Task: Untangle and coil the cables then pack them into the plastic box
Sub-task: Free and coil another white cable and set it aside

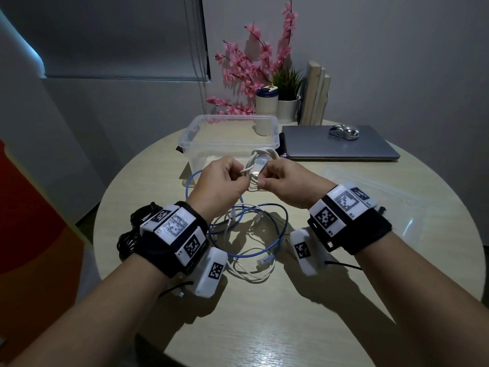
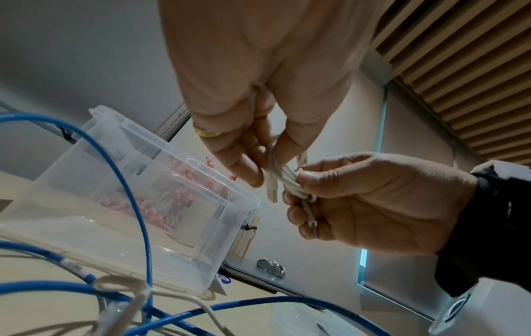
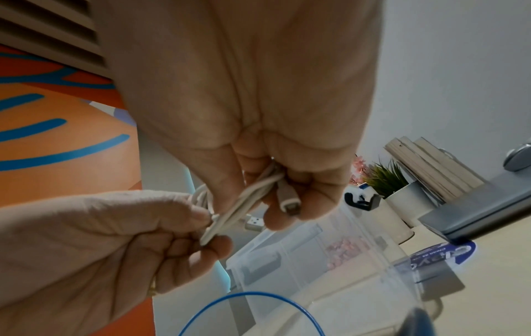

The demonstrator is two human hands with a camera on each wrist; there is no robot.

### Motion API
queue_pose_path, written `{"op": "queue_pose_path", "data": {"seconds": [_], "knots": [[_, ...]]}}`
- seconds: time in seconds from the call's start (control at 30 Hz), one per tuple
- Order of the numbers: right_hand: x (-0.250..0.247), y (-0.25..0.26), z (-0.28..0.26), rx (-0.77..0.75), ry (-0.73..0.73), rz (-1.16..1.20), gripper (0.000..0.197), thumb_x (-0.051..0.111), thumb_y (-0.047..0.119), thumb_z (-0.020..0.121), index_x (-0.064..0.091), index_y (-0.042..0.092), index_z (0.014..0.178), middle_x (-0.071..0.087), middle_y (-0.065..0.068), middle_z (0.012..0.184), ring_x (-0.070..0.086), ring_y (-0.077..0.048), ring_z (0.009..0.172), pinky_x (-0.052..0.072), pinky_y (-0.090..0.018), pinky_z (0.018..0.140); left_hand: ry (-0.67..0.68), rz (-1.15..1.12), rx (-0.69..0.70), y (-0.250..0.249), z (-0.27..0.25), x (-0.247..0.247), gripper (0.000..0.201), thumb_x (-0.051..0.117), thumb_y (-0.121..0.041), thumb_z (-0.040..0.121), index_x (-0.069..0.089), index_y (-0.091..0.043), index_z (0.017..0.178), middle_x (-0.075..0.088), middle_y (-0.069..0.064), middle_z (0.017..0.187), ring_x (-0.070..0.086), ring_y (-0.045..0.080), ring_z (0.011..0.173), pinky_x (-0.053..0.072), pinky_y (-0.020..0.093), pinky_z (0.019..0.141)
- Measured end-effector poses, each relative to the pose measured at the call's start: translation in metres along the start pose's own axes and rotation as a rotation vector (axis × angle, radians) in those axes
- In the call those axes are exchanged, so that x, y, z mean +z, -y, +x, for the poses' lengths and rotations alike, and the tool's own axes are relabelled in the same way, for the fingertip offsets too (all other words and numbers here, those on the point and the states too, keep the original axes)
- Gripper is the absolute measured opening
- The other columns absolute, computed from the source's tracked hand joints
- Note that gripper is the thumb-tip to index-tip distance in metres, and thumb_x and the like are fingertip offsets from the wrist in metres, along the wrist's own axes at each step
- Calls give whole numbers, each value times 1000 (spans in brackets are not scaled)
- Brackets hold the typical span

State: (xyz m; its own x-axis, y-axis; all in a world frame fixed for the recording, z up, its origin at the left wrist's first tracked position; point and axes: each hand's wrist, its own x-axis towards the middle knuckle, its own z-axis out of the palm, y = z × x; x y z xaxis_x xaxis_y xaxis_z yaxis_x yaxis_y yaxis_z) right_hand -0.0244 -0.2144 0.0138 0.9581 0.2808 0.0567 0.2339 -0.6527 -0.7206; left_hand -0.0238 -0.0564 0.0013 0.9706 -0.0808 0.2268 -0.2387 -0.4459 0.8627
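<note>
Both hands' grips pinch the white cable (image 1: 260, 165) above the round table (image 1: 264, 313), grey walls behind.

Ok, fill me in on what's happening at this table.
A person is coiling cables to pack away. Both hands, left hand and right hand, pinch a coiled white cable held above the table, seemingly securing its loose end. The clear plastic box just behind it looks empty. A blue cable and another white cable lie tangled on the table under the wrists, and a black cable sits at the left edge.
</note>
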Motion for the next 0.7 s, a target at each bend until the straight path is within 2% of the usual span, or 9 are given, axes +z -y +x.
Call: {"op": "queue_pose_path", "data": {"seconds": [0.07, 0.13, 0.17, 0.2, 0.27, 0.37, 0.47, 0.57, 0.7], "knots": [[2, -1, 0, -3, -11, -13, 10, 55, 15, 94, 58, 13, 84, 53, 5, 72, 46, -6, 65, 37, -16, 56, 18, 36, -6, 2, 1, 0, 3, 63, -11, 83, 64, -8, 85, 58, 1, 69, 48, 13, 58, 42, 31, 58], [4, -2, 1, -12, -34, -20, 13, 53, 13, 94, 58, 13, 83, 54, 5, 73, 48, -8, 68, 37, -14, 57, 35, 41, -27, 4, 1, 0, 2, 64, -11, 84, 63, -9, 82, 57, 2, 69, 47, 13, 56, 40, 28, 54], [6, -2, 1, -15, -42, -21, 14, 52, 12, 94, 57, 14, 81, 55, 4, 73, 49, -9, 70, 37, -14, 57, 38, 20, -38, 5, 1, 0, 4, 64, -10, 83, 63, -11, 79, 59, 5, 70, 52, 16, 60, 45, 33, 57], [7, -2, 2, -19, -50, -20, 16, 52, 11, 94, 57, 14, 79, 55, 2, 74, 49, -11, 71, 38, -16, 59, 42, -9, -47, 6, 1, -1, 7, 65, -8, 82, 62, -13, 78, 61, 8, 73, 57, 21, 67, 51, 40, 65], [10, -2, 3, -34, -68, -18, 19, 51, 11, 94, 54, 17, 76, 57, -3, 80, 52, -15, 75, 40, -22, 62, 46, -69, -66, 8, 2, -2, 9, 65, -5, 79, 62, -13, 76, 63, 11, 75, 60, 27, 74, 53, 50, 79], [14, -4, 4, -55, -109, -45, 21, 51, 14, 94, 50, 23, 75, 53, -9, 96, 53, -18, 80, 39, -18, 65, 44, -138, -95, 9, 4, -3, 14, 65, 0, 78, 61, -12, 72, 61, 8, 67, 58, 23, 69, 53, 48, 79], [15, -3, 7, -67, -143, -52, 14, 51, 17, 95, 52, 20, 81, 55, -11, 98, 57, -22, 86, 44, -29, 74, 5, -250, -128, 8, 4, -3, 19, 62, 4, 80, 60, -11, 70, 59, 5, 64, 57, 21, 66, 51, 41, 75], [15, 0, 9, -60, -165, -30, 11, 50, 18, 95, 55, 16, 85, 62, -10, 91, 61, -24, 85, 48, -34, 77, -39, -341, -132, 6, 4, 0, 20, 59, 6, 82, 57, -11, 72, 57, 8, 71, 57, 22, 71, 52, 36, 76], [17, 2, 12, -58, -194, 8, 8, 51, 17, 94, 56, 15, 88, 65, -12, 92, 62, -28, 88, 51, -43, 83, -53, -361, -108, 5, 4, -1, 23, 66, 5, 74, 56, -15, 71, 54, 7, 71, 53, 22, 72, 50, 41, 76]]}}
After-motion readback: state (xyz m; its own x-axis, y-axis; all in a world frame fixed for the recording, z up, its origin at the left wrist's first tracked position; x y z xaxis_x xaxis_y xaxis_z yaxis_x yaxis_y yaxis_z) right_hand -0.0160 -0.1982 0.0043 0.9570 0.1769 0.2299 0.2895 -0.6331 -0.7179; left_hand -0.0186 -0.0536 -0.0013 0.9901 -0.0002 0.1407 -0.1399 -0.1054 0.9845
